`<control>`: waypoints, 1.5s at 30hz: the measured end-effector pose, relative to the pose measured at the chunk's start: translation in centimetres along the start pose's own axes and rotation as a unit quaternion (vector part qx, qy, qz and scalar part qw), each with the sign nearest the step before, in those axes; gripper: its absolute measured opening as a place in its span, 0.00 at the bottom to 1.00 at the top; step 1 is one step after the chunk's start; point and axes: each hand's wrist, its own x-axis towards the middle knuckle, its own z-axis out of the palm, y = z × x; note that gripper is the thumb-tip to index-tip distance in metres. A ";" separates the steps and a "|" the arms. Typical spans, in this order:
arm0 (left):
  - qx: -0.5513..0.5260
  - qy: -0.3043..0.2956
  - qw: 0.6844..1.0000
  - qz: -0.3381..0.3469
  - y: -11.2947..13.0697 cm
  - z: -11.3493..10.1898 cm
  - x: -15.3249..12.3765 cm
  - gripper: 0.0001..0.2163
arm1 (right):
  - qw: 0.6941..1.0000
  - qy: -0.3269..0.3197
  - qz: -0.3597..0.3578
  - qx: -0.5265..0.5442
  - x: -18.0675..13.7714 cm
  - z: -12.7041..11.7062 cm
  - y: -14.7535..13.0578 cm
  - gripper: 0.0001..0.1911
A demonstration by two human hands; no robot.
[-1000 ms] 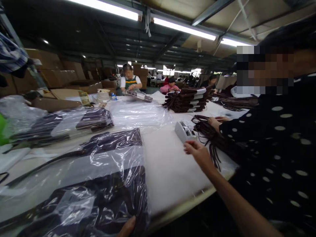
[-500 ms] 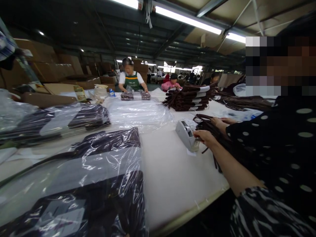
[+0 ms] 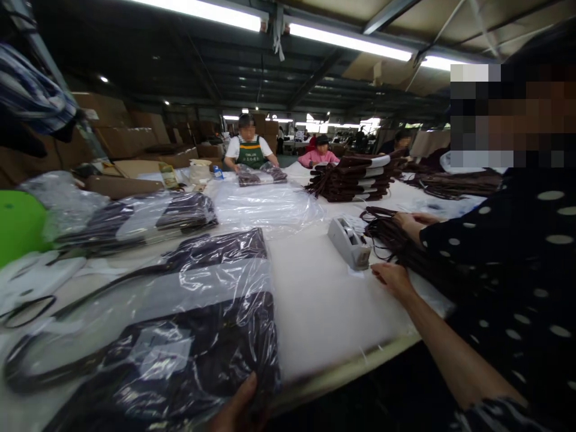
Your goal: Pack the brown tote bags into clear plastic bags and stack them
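Note:
A dark handbag in clear plastic wrapping (image 3: 225, 327) lies flat on the left side of the table, its long strap reaching left. At its near right edge is my left hand (image 3: 237, 403), thumb over the plastic; the other fingers are hidden, and the hand appears to grip that edge. My right hand (image 3: 392, 279) is held just in front of the grey tape dispenser (image 3: 350, 243), apart from it. Its fingertips are pinched together, and whatever they hold is too small to make out.
At right, a co-worker's hand (image 3: 410, 223) rests on dark brown straps (image 3: 382, 227). A stack of brown bags (image 3: 355, 179), clear plastic sleeves (image 3: 265, 204) and another wrapped bag (image 3: 184, 211) lie farther back. The table edge (image 3: 351, 369) runs along the near side.
My right hand has come away from the tape dispenser, toward me. My left thumb now shows on the wrapped handbag. The view has shifted left, bringing a green object in at left.

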 end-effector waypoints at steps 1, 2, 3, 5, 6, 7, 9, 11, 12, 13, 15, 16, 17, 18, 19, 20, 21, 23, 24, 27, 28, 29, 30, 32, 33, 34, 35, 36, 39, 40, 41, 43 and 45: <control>-0.010 0.008 1.000 0.003 -0.2 0.1 0.0 0.07 | 1.000 -0.020 -0.002 0.011 -1.5 0.3 -0.3 0.10; -0.021 0.012 1.000 0.007 -0.3 0.2 -0.1 0.08 | 0.998 -0.052 -0.013 0.026 -3.4 0.8 -0.9 0.12; -0.034 0.012 0.999 0.011 -0.4 0.4 -0.3 0.08 | 0.994 -0.093 -0.026 0.043 -5.8 1.5 -1.5 0.16; -0.054 0.003 0.998 0.011 -0.6 0.8 -0.6 0.07 | 0.976 -0.196 -0.054 0.074 -12.0 3.1 -3.0 0.22; -0.060 -0.004 0.998 0.009 -0.7 1.0 -0.7 0.06 | 0.964 -0.249 -0.055 0.075 -15.5 3.9 -3.7 0.23; -0.063 -0.014 0.998 0.007 -0.8 1.2 -0.8 0.05 | 0.950 -0.296 -0.051 0.079 -19.0 4.6 -4.3 0.26; -0.063 -0.039 0.997 0.005 -1.0 1.4 -0.8 0.04 | 0.933 -0.338 -0.037 0.115 -25.3 6.0 -4.9 0.35; -0.064 -0.065 0.996 0.006 -1.2 1.4 -0.9 0.03 | 0.934 -0.320 -0.023 0.158 -29.7 7.2 -4.6 0.35; -0.067 -0.076 0.995 0.005 -1.3 1.4 -0.8 0.04 | 0.937 -0.300 -0.017 0.176 -31.0 7.8 -4.1 0.32; -0.072 -0.086 0.994 0.004 -1.3 1.4 -0.8 0.05 | 0.942 -0.279 -0.013 0.187 -31.9 8.3 -3.6 0.29; -0.080 -0.105 0.991 0.005 -1.5 1.2 -0.6 0.07 | 0.950 -0.242 -0.007 0.196 -32.6 9.2 -2.6 0.26; -0.082 -0.113 0.990 0.007 -1.6 1.2 -0.5 0.08 | 0.954 -0.225 -0.007 0.198 -32.7 9.5 -2.2 0.25; -0.082 -0.119 0.989 0.008 -1.6 1.1 -0.4 0.08 | 0.957 -0.210 -0.008 0.198 -32.7 9.8 -1.9 0.25; -0.081 -0.123 0.989 0.010 -1.7 1.1 -0.2 0.08 | 0.961 -0.198 -0.009 0.195 -32.7 9.9 -1.6 0.25; -0.080 -0.126 0.989 0.011 -1.8 1.0 -0.1 0.09 | 0.964 -0.185 -0.011 0.189 -32.7 10.1 -1.5 0.24; -0.079 -0.128 0.989 0.012 -1.9 0.9 0.1 0.10 | 0.968 -0.174 -0.014 0.180 -32.7 10.2 -1.4 0.24; -0.078 -0.130 0.988 0.014 -2.0 0.8 0.2 0.11 | 0.972 -0.164 -0.016 0.168 -32.8 10.2 -1.4 0.23; -0.075 -0.139 0.987 0.020 -2.2 0.6 0.5 0.13 | 0.978 -0.148 -0.024 0.143 -33.0 10.3 -1.4 0.22; -0.074 -0.146 0.986 0.025 -2.3 0.4 0.6 0.14 | 0.981 -0.139 -0.029 0.135 -33.1 10.3 -1.5 0.22; -0.067 -0.164 0.983 0.042 -2.7 0.2 0.8 0.16 | 0.984 -0.123 -0.038 0.125 -33.4 10.3 -1.6 0.21; -0.062 -0.168 0.983 0.049 -2.8 0.1 0.8 0.16 | 0.984 -0.119 -0.038 0.124 -33.4 10.2 -1.6 0.22; -0.057 -0.169 0.982 0.056 -3.0 0.1 0.8 0.16 | 0.985 -0.116 -0.037 0.123 -33.4 10.2 -1.6 0.22; -0.052 -0.168 0.982 0.064 -3.1 0.1 0.8 0.16 | 0.985 -0.113 -0.036 0.121 -33.4 10.2 -1.5 0.22; -0.045 -0.163 0.982 0.079 -3.4 0.3 0.8 0.16 | 0.987 -0.104 -0.036 0.116 -33.5 10.1 -1.1 0.22; -0.043 -0.159 0.983 0.084 -3.5 0.4 0.8 0.16 | 0.988 -0.097 -0.034 0.114 -33.5 10.2 -0.8 0.22; -0.043 -0.155 0.983 0.087 -3.6 0.5 0.8 0.16 | 0.989 -0.091 -0.030 0.117 -33.5 10.2 -0.5 0.22; -0.043 -0.152 0.983 0.090 -3.8 0.5 0.8 0.16 | 0.988 -0.085 -0.025 0.124 -33.6 10.3 -0.1 0.22; -0.042 -0.151 0.983 0.092 -3.8 0.6 0.8 0.17 | 0.988 -0.081 -0.018 0.134 -33.6 10.4 0.3 0.22; -0.039 -0.153 0.983 0.093 -3.9 0.6 0.8 0.17 | 0.984 -0.076 -0.005 0.160 -33.5 10.6 1.2 0.22; -0.039 -0.153 0.984 0.088 -3.8 0.5 0.8 0.17 | 0.984 -0.077 -0.007 0.161 -33.5 10.5 1.3 0.23; -0.039 -0.151 0.984 0.081 -3.7 0.5 0.8 0.16 | 0.985 -0.080 -0.012 0.155 -33.4 10.4 1.4 0.23; -0.042 -0.144 0.986 0.067 -3.4 0.5 0.6 0.15 | 0.988 -0.084 -0.031 0.129 -33.3 10.1 1.3 0.23; -0.045 -0.130 0.989 0.060 -2.9 0.6 0.4 0.15 | 0.989 -0.101 -0.049 0.098 -33.2 9.6 1.1 0.23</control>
